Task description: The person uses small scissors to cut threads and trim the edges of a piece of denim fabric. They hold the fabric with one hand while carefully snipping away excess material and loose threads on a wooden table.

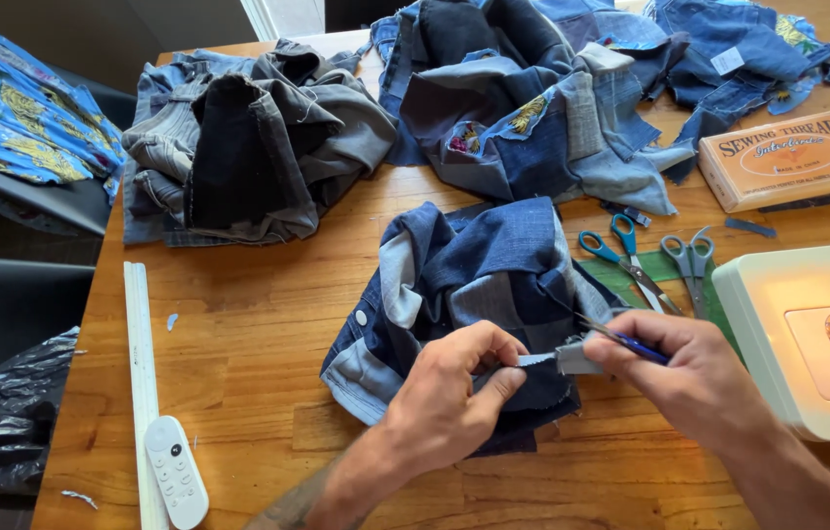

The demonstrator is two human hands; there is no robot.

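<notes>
Fingers of the left hand [449, 393] pinch a pale frayed edge of the patchwork denim piece [474, 294], which lies bunched near the worktop's [258, 334] front edge. Right hand [675, 368] fingers are pressed together around a small blue-handled tool [631, 344], its tip at the same seam. Beside the right hand, at the worktop's right edge, stands a white sewing machine [788, 324]. Toward the left edge lie a white ruler [138, 363] and a white remote control [176, 471]. Behind the denim piece rest blue-handled scissors [621, 253] and grey scissors [690, 263]. Farther back sit a tan thread box [788, 157] and two heaps of denim garments [258, 137].
</notes>
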